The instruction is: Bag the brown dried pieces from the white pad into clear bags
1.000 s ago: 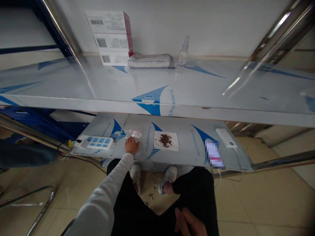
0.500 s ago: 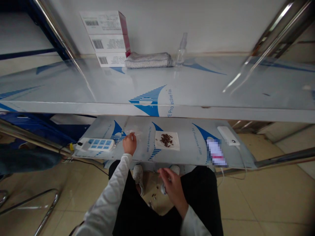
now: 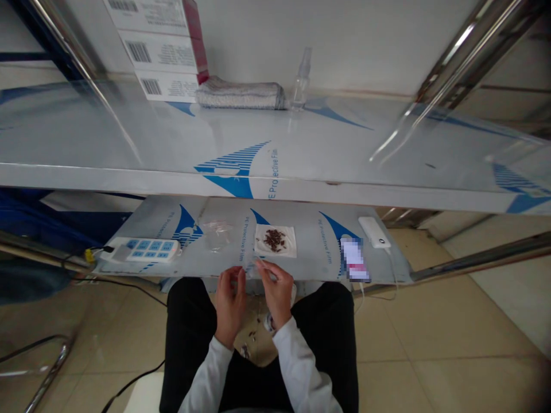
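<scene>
Close together at the front edge of the lower shelf, my left hand [image 3: 229, 301] and my right hand [image 3: 276, 289] both have their fingertips pinched. Between them is a small clear plastic bag [image 3: 251, 265], faint and partly hidden by the fingers. Just beyond lies a white square sheet [image 3: 287, 250] bearing a heap of small dark brown pieces [image 3: 274, 240]. More clear plastic bags [image 3: 217, 236] rest on the shelf, left of the sheet.
A white power strip [image 3: 152, 250] is on the left of the lower shelf [image 3: 310, 267]. A phone [image 3: 355, 259] and a white power bank [image 3: 374, 232] with cables lie right. The upper shelf [image 3: 322, 149] holds boxes [image 3: 161, 51], a folded towel [image 3: 241, 94] and a spray bottle [image 3: 301, 83].
My left hand has drawn back from the clear bags toward me. My right hand has risen from above my lap to meet it, with a small clear bag between them. The view has shifted.
</scene>
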A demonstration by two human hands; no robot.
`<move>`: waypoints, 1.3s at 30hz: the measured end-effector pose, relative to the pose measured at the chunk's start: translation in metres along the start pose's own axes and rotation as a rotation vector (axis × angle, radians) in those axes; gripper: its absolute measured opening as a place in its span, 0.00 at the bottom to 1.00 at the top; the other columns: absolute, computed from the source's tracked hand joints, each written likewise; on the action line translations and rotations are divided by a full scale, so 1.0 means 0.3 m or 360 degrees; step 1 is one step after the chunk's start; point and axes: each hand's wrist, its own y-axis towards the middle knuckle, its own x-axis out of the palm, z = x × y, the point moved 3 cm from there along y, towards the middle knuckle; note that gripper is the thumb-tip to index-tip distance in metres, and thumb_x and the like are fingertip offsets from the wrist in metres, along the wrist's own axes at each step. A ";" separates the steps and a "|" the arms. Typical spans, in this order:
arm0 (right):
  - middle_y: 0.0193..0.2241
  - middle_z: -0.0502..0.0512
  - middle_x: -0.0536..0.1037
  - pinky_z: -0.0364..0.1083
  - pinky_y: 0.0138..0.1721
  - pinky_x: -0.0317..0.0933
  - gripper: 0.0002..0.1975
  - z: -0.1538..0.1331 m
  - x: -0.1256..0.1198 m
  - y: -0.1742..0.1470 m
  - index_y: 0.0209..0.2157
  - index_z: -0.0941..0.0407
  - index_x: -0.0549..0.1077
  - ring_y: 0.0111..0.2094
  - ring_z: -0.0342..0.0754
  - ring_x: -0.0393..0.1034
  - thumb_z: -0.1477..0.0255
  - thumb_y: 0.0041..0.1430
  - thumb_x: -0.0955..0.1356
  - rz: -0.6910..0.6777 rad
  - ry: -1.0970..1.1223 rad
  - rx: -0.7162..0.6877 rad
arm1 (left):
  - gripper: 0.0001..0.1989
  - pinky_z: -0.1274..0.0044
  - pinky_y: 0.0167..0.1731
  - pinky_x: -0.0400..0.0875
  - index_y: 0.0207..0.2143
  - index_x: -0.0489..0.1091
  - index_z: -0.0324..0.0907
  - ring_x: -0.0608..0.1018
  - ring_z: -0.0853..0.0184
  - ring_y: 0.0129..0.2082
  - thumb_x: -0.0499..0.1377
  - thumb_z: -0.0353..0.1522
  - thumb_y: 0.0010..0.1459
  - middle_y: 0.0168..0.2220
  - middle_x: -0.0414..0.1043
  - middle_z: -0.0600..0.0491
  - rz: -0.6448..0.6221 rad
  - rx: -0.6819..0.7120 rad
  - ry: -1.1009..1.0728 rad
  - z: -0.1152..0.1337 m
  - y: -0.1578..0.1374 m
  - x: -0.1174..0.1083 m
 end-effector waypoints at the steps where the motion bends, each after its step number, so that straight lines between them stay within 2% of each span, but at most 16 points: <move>1: 0.38 0.58 0.81 0.49 0.46 0.68 0.11 -0.003 -0.009 -0.002 0.38 0.56 0.80 0.41 0.51 0.75 0.68 0.59 0.66 0.0015 -0.0131 -0.0104 | 0.17 0.74 0.37 0.71 0.38 0.71 0.41 0.77 0.64 0.36 0.56 0.45 0.56 0.37 0.76 0.48 -0.0012 0.0011 -0.0031 0.011 0.007 0.014; 4: 0.39 0.57 0.81 0.49 0.47 0.67 0.11 -0.019 -0.026 0.002 0.40 0.53 0.80 0.42 0.49 0.74 0.73 0.60 0.65 -0.0018 -0.0381 -0.0332 | 0.18 0.74 0.37 0.72 0.35 0.73 0.39 0.78 0.64 0.34 0.56 0.45 0.56 0.35 0.78 0.47 -0.0252 -0.0094 -0.0328 0.036 0.030 0.070; 8: 0.41 0.57 0.80 0.50 0.50 0.65 0.14 -0.018 -0.057 -0.001 0.43 0.53 0.78 0.44 0.50 0.73 0.77 0.58 0.65 -0.0100 -0.0552 -0.0375 | 0.18 0.74 0.34 0.73 0.32 0.74 0.37 0.79 0.64 0.31 0.59 0.44 0.51 0.31 0.79 0.47 -0.0408 -0.0269 -0.0541 0.021 0.049 0.107; 12: 0.47 0.59 0.77 0.52 0.53 0.64 0.20 0.011 -0.075 -0.034 0.50 0.55 0.74 0.49 0.52 0.71 0.71 0.53 0.70 -0.0329 -0.0520 -0.0302 | 0.16 0.73 0.35 0.73 0.33 0.75 0.38 0.80 0.62 0.32 0.57 0.41 0.53 0.33 0.80 0.46 -0.0460 -0.0201 -0.0276 -0.017 0.042 0.098; 16: 0.42 0.60 0.80 0.51 0.49 0.67 0.15 0.038 -0.091 -0.056 0.43 0.57 0.77 0.44 0.52 0.74 0.64 0.58 0.67 -0.0165 -0.0454 -0.0145 | 0.15 0.70 0.40 0.73 0.36 0.76 0.40 0.80 0.59 0.36 0.55 0.39 0.54 0.37 0.80 0.46 -0.0519 -0.0073 -0.0031 -0.030 0.013 0.099; 19: 0.37 0.59 0.81 0.48 0.43 0.69 0.13 0.050 -0.100 -0.064 0.38 0.57 0.78 0.39 0.50 0.75 0.66 0.61 0.65 -0.0141 -0.0485 -0.0116 | 0.15 0.70 0.41 0.72 0.38 0.75 0.42 0.80 0.59 0.38 0.54 0.39 0.56 0.38 0.80 0.46 -0.0521 -0.0031 0.0028 -0.034 -0.021 0.109; 24: 0.33 0.59 0.80 0.46 0.35 0.68 0.12 0.060 -0.122 -0.098 0.37 0.57 0.78 0.33 0.50 0.75 0.70 0.61 0.63 -0.0165 -0.0693 -0.0038 | 0.14 0.72 0.39 0.73 0.38 0.75 0.44 0.80 0.60 0.36 0.54 0.40 0.57 0.38 0.80 0.47 -0.0557 -0.0018 0.0075 -0.034 -0.082 0.126; 28: 0.30 0.58 0.79 0.45 0.34 0.67 0.13 0.042 -0.132 -0.130 0.32 0.57 0.78 0.31 0.49 0.75 0.74 0.61 0.61 -0.0210 -0.0911 -0.0007 | 0.16 0.72 0.34 0.73 0.34 0.76 0.43 0.81 0.59 0.33 0.57 0.44 0.54 0.33 0.80 0.47 -0.0539 -0.0188 0.0052 -0.035 -0.099 0.140; 31: 0.29 0.57 0.79 0.44 0.33 0.66 0.13 0.032 -0.147 -0.151 0.32 0.56 0.78 0.30 0.49 0.75 0.75 0.61 0.61 -0.0231 -0.0956 -0.0010 | 0.14 0.72 0.34 0.73 0.31 0.76 0.43 0.81 0.59 0.32 0.58 0.43 0.52 0.31 0.80 0.48 -0.0620 -0.0268 0.0080 -0.038 -0.097 0.150; 34: 0.29 0.56 0.80 0.43 0.33 0.66 0.13 0.036 -0.171 -0.174 0.33 0.56 0.78 0.30 0.49 0.76 0.75 0.61 0.61 -0.0177 -0.0947 0.0006 | 0.10 0.73 0.34 0.73 0.30 0.77 0.44 0.81 0.60 0.32 0.59 0.39 0.51 0.31 0.80 0.50 -0.0720 -0.0224 0.0155 -0.035 -0.108 0.147; 39: 0.29 0.56 0.80 0.42 0.33 0.65 0.12 0.044 -0.194 -0.219 0.32 0.56 0.78 0.30 0.49 0.76 0.75 0.60 0.62 -0.0148 -0.1051 0.0019 | 0.08 0.74 0.32 0.71 0.29 0.78 0.47 0.81 0.61 0.30 0.58 0.35 0.51 0.30 0.80 0.51 -0.0764 -0.0157 0.0337 -0.023 -0.148 0.117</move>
